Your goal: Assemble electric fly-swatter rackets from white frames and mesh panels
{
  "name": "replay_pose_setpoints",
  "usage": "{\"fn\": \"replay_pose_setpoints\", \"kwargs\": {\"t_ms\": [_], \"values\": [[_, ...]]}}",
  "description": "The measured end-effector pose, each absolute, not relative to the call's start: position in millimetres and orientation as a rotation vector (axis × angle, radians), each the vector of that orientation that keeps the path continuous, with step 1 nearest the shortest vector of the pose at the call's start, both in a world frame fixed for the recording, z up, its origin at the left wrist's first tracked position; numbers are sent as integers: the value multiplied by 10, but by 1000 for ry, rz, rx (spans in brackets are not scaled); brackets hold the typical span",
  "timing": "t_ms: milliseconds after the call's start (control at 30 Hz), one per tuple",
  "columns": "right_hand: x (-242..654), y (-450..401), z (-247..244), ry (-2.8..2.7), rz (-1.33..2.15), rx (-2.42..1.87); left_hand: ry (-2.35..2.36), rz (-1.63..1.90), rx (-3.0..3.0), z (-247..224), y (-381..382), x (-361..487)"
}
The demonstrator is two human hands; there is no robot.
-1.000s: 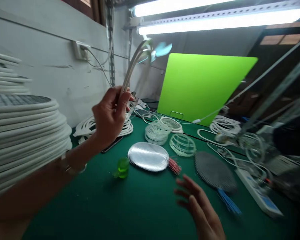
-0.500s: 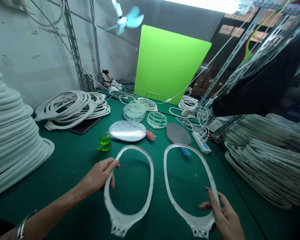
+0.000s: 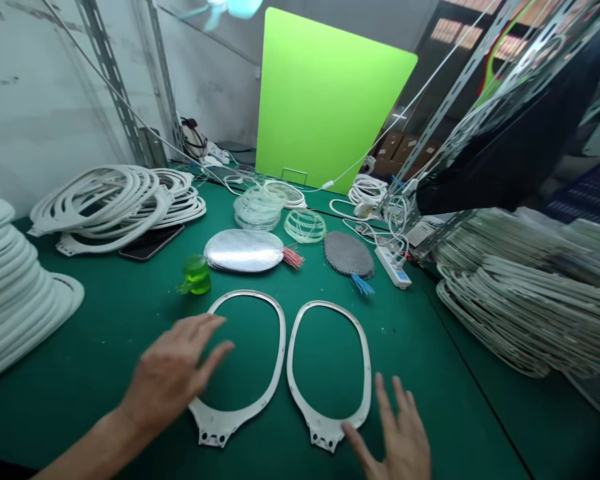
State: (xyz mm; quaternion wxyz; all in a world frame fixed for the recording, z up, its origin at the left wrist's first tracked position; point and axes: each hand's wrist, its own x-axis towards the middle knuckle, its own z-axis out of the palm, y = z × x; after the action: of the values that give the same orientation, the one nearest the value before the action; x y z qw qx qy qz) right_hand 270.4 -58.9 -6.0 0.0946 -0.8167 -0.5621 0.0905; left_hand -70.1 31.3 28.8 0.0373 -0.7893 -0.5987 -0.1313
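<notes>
Frames (image 3: 325, 425) (smooth white ovals) on green tabletop (image 3: 430, 353)

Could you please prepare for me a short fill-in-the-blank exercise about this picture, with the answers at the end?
1. The colour of the table top is ____.
2. The left hand hides part of the ____ one of the two near white frames.
3. The grey mesh has ____ strands at its near end.
4. In the picture, the grey mesh lies to the ____ of the silver mesh.

Missing words: green; left; blue; right.
</notes>
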Motion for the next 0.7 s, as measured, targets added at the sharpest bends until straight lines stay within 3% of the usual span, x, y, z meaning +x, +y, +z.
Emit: {"fn": "replay_pose_setpoints", "kwargs": {"t_ms": [133, 300, 400, 567, 700], "values": [[2361, -479, -168, -2142, 365, -2242, -1164, -396, -2880, 12, 218, -253], [2354, -390, -144, -2356, 580, -2092, -1160, -354, -2893, -257, 332, -84], [2382, -480, -210, -2347, 436, -2055, -1089, -385, -2865, -306, 306, -99], [2531, -433, 27, -2127, 425, -1995, -1116, -470, -2912, -97, 377, -103], [3006, 299, 554, -1732, 391, -2074, -1433, -485, -3087, 359, 769, 131]]}}
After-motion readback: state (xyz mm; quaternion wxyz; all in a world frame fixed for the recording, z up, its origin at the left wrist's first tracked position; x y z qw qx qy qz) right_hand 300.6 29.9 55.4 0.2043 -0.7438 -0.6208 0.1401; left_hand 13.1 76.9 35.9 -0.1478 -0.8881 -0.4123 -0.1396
